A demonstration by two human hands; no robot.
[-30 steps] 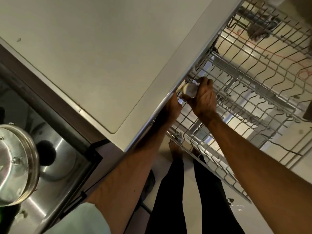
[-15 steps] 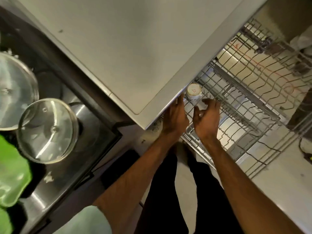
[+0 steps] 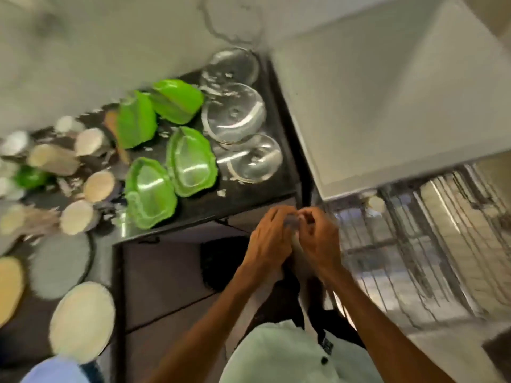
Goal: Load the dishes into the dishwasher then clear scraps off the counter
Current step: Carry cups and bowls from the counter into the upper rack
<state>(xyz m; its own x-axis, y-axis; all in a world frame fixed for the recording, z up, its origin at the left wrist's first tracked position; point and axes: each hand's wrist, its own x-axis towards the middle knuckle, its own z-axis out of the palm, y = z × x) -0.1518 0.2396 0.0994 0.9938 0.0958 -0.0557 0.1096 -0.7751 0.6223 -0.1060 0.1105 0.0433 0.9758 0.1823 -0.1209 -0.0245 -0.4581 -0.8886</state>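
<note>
Nearest, shirt [image 3: 290,352]: pale, with a dark button, filling the bottom of the view.
Left hand [image 3: 269,244]: raised in front of the body, just off the near right corner of the table [image 3: 249,199], with its back to the camera.
Right hand [image 3: 318,241]: just beside the left hand, knuckles up.
Fingers: both sets are curled inward with the tips meeting. A small greyish blur sits between them, and I cannot tell whether they pinch it.
Cabinet front [image 3: 166,272]: dark panels below the table's near edge.
Plates [image 3: 81,322]: a cream one, a grey one and a yellowish one lie flat at the near left of the table, all smeared by blur.
Green dishes [image 3: 150,194]: four leaf-shaped ones. Two are close to the near edge, two further back.
Small pale cups [image 3: 99,186]: a cluster towards the left edge, too blurred to count.
Scraps [image 3: 221,192]: white bits scattered on the dark top near the right corner.
Glass lids [image 3: 235,114]: three in a row along the right edge, running back to the far right corner.
Rack [image 3: 414,244]: the wire dishwasher basket, pulled out to the right of the hands.
Cup [image 3: 376,204]: small and white, in the rack just under the edge of the white top [image 3: 387,106].
</note>
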